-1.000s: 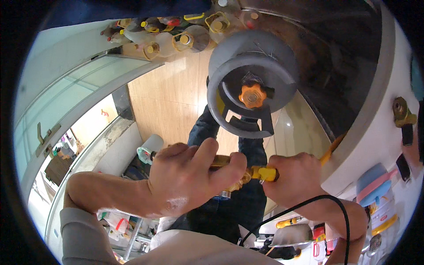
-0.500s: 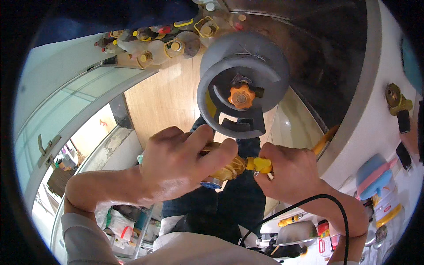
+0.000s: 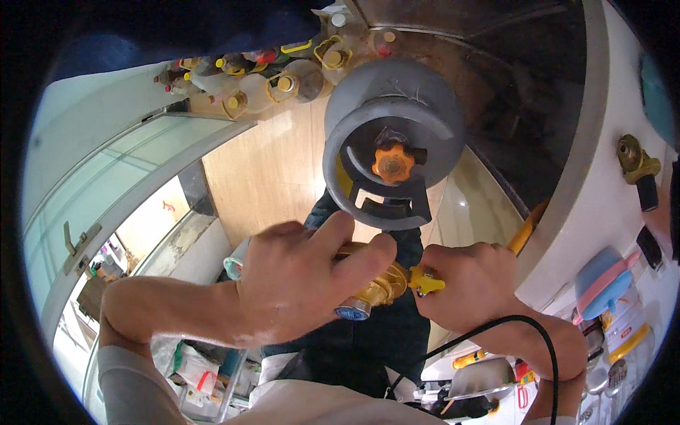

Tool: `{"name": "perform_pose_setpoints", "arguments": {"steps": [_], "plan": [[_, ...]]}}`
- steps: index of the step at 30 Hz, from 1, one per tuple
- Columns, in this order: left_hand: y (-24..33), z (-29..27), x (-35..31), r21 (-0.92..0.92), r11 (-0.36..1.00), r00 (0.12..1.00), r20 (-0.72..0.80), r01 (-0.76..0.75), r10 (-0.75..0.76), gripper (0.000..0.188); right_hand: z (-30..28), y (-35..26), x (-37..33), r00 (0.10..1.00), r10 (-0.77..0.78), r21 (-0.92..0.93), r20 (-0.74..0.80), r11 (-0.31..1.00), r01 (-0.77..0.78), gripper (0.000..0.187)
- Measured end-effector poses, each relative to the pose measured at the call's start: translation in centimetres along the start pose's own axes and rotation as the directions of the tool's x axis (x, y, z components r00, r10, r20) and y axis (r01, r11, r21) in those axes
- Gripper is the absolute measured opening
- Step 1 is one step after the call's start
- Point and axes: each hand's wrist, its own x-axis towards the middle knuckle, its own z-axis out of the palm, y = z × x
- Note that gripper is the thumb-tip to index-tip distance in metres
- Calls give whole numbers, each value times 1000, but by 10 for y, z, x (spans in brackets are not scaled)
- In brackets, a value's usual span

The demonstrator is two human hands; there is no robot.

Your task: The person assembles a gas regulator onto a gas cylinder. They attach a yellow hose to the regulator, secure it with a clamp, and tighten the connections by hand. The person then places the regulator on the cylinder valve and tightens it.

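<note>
Running this remotely, I'm gripping the gold regulator (image 3: pixel 384 289) w/ my L hand (image 3: pixel 294 283), fingers curling snugly round its body. My R hand (image 3: pixel 469 283) is closing on the yellow winged piece (image 3: pixel 429 284) at the reg's outlet; the R fingertips are partly hiding, so I can't tell their exact hold. The reg is hanging midair over the legs (image 3: pixel 404 336), near the gas cylinder (image 3: pixel 389 81) but apart from its orange knob (image 3: pixel 393 163). An orange-yellow hose (image 3: pixel 525 234) is running behind the R hand; its end isn't showing. Progress, I'm judging: reg is sitting free of the cyl., & the yellow piece is meeting the outlet. Left, prob.: finishing that joint, tightening or loosening, can't tell which.
</note>
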Motion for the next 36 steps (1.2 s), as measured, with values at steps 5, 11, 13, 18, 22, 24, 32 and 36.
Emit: {"name": "perform_pose_setpoints", "arguments": {"steps": [5,11,13,18,22,24,32,36], "plan": [[4,-6,0,-307,934,945,317,182,-80,79,13,1,-5,996,-71,-124,-58,990,63,21],[1,2,1,-547,659,775,625,516,-89,82,27,9,-8,971,-206,-199,-123,964,180,19],[1,7,-3,-600,543,738,672,587,-55,84,36,13,-9,952,-273,-228,-139,944,237,19],[0,20,-4,-683,188,689,724,706,44,89,28,17,-2,909,-347,-288,-231,917,277,26],[1,28,-6,-672,210,680,732,711,42,88,38,22,-7,924,-334,-227,-185,929,291,27],[3,28,-6,-681,419,752,659,601,-8,86,35,21,-8,942,-302,-204,-148,941,270,26],[10,18,-8,-281,949,958,282,145,-63,75,17,6,-6,993,-106,-68,50,992,109,25],[7,24,-10,-239,971,1000,2,27,-27,71,8,10,-3,973,-148,-26,-176,989,146,24]]}}
